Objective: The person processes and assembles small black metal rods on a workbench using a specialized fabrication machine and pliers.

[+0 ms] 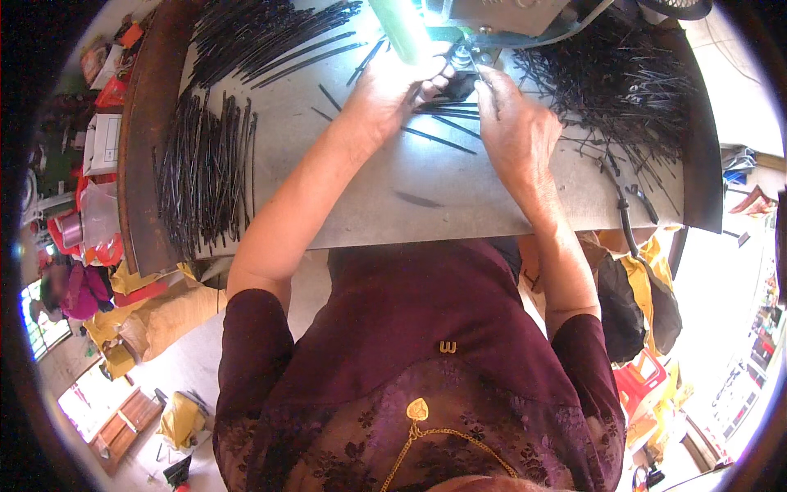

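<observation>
My left hand (pixel 398 88) is at the far middle of the metal worktable, under a bright lamp. Its fingers are curled beside the metal working part (pixel 461 57) of a machine, and glare hides what they hold. On the other side of that part, my right hand (pixel 518 123) is closed in a pinch, with a thin dark piece at its fingertips that I cannot make out. Several loose thin black strips (pixel 440 139) lie on the table between and below my hands. A pale green tube-shaped lamp (pixel 400 31) partly covers my left fingers.
Bundles of black strips lie at the far left (pixel 262 37) and near left (pixel 205 172). A tangled black heap (pixel 623 78) spreads at the right. Dark hand tools (pixel 625 209) rest near the front right edge. The machine body (pixel 508 15) stands at the back.
</observation>
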`<state>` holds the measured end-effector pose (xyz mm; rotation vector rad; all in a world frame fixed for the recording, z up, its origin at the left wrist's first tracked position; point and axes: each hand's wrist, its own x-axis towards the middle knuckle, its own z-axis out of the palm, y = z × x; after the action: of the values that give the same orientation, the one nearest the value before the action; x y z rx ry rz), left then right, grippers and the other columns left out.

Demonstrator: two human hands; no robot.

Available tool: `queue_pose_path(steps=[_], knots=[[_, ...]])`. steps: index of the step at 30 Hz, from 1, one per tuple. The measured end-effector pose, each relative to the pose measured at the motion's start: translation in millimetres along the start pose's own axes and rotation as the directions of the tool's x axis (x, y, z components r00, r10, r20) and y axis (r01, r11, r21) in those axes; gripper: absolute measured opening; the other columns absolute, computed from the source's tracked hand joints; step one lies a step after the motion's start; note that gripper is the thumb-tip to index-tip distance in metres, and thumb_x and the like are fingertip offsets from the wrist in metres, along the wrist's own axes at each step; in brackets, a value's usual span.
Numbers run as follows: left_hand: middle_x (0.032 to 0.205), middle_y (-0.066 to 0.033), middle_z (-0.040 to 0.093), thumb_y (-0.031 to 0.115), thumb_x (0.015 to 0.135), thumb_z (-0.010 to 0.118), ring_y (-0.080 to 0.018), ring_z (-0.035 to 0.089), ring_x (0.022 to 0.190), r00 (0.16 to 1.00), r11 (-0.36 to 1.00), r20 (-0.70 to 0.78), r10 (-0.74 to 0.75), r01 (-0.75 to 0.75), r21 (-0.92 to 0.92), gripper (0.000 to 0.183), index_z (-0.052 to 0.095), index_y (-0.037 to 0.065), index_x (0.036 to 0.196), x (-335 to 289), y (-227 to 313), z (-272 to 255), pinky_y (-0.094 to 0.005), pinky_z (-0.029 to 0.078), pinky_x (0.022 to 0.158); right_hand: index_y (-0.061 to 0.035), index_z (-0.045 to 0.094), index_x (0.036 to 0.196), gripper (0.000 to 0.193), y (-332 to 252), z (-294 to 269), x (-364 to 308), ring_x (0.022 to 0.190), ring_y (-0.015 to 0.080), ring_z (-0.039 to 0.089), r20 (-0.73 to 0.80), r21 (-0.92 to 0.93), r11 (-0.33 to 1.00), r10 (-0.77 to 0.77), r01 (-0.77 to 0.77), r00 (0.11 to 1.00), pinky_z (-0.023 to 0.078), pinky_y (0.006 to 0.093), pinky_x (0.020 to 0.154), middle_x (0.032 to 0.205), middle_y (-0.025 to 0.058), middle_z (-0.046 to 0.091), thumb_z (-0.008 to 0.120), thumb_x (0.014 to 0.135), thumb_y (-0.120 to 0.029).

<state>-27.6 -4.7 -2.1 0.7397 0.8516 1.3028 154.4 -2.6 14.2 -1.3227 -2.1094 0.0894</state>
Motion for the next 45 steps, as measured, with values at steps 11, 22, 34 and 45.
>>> queue_pose_path(steps=[11,22,34,45], knots=[[0.09,-0.0041,0.066,0.01,0.087,0.066,-0.0062,0.057,0.073,1.0,0.999,-0.004,-0.021,0.021,0.037,0.036,0.059,-0.002,0.12,2,1,-2,-0.0156,0.044,0.059,-0.0182,0.065,0.107,0.022,1,2,-3,0.059,0.0305,0.065,-0.012,0.026,1.0,0.005,-0.005,1.0,0.05,0.0419,0.053,0.075,0.0094,0.068,0.06,0.087,-0.025],[0.089,-0.0053,0.066,0.009,0.087,0.065,-0.0069,0.058,0.073,0.999,0.999,0.0,0.046,-0.046,-0.01,0.034,0.06,-0.002,0.118,1,-3,1,-0.0151,0.045,0.06,-0.02,0.064,0.109,0.023,-1,1,-4,0.062,0.0293,0.066,-0.026,0.013,1.0,0.009,-0.009,1.0,0.051,0.0404,0.055,0.081,0.0075,0.069,0.06,0.087,-0.025],[0.088,-0.0033,0.065,0.011,0.088,0.063,-0.0055,0.056,0.072,0.998,1.0,0.069,0.007,-0.009,0.02,0.036,0.058,-0.003,0.121,2,2,-2,-0.0153,0.044,0.059,-0.0206,0.064,0.109,0.023,-1,4,-5,0.062,0.0296,0.066,-0.013,0.028,1.0,0.013,-0.013,1.0,0.051,0.041,0.055,0.08,0.0078,0.069,0.061,0.087,-0.024],[0.088,-0.0044,0.065,0.009,0.088,0.063,-0.0057,0.057,0.072,0.999,0.998,0.0,0.038,-0.038,0.039,0.036,0.057,-0.004,0.121,1,0,2,-0.0156,0.045,0.061,-0.0207,0.064,0.109,0.022,-1,4,-7,0.061,0.029,0.066,-0.033,0.011,1.0,0.009,-0.008,0.999,0.051,0.0408,0.055,0.082,0.0071,0.069,0.059,0.088,-0.024]])
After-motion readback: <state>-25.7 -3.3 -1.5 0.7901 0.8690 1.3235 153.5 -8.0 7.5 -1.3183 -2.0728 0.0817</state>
